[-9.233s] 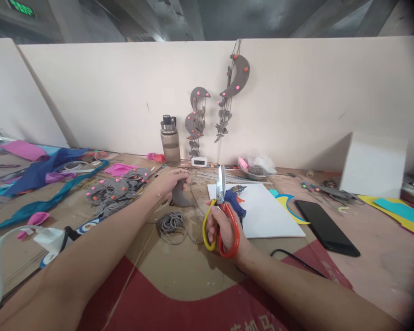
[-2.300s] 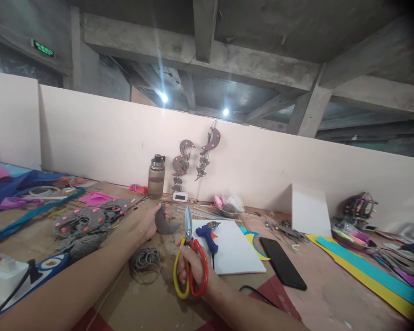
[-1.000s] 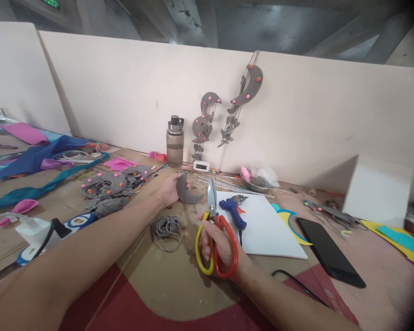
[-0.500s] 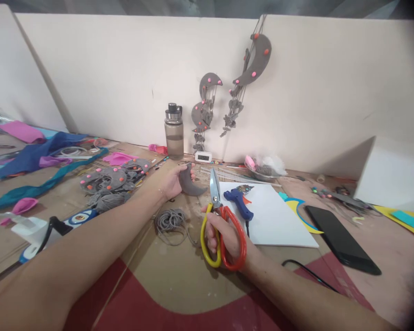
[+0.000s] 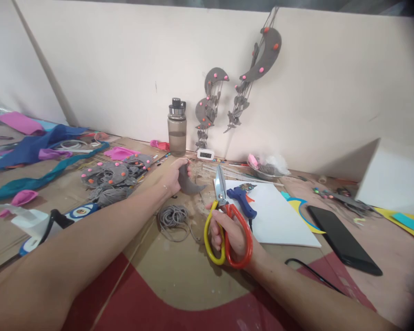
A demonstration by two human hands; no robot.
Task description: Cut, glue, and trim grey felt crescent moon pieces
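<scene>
My left hand (image 5: 177,175) grips a grey felt crescent moon (image 5: 190,185) by its upper end, the lower point curving out to the right. In my right hand (image 5: 232,233) is a pair of scissors (image 5: 221,186) with one yellow and one red handle. The blades point up and look closed together. Below my left hand lies a coil of grey cord (image 5: 173,217). Just right of the scissors, a blue glue gun (image 5: 242,202) rests on a white board (image 5: 283,225).
Grey moons with pink and orange dots (image 5: 115,172) are heaped at left, near a power strip (image 5: 81,211). A water bottle (image 5: 177,131) stands by the wall, beside a small digital clock (image 5: 205,154). Finished moon hangings (image 5: 269,57) hang behind. A black phone (image 5: 343,239) lies at right.
The view has shifted slightly. My left fingers have curled further around the crescent's upper end. My right hand still holds the scissors, blades upward.
</scene>
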